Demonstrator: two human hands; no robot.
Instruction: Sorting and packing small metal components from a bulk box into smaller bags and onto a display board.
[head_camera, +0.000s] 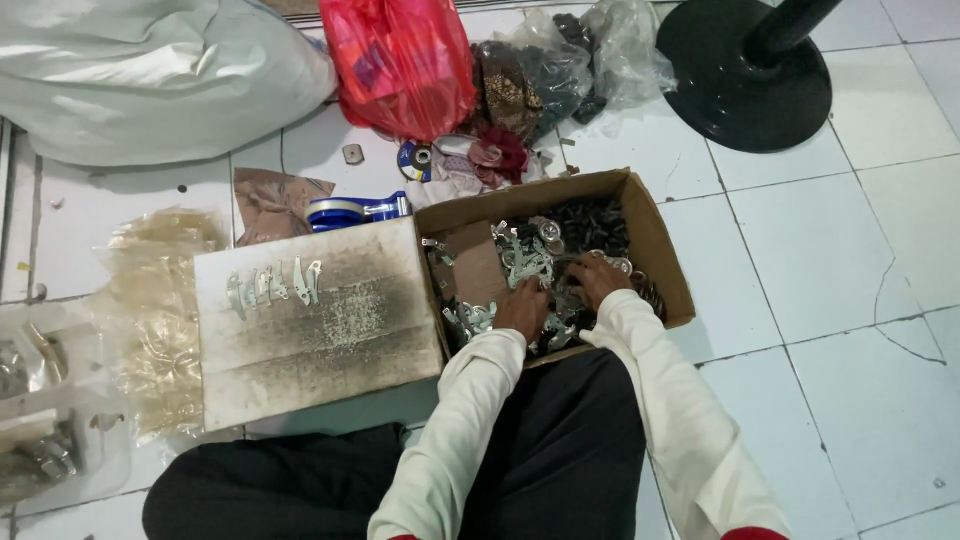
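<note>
Both hands, left hand (522, 305) and right hand (597, 275), dig among metal parts (520, 255) in the cardboard box (660, 250) at frame centre (grip state I cannot tell), where sharp edges might cut fingers.

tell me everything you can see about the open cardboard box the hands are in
The cardboard box is brown, shallow and open-topped, resting on the white tiled floor. It holds a jumble of small silvery metal parts and dark pieces. Both the left hand and right hand reach in. A flat stained board abuts its left side.
</note>
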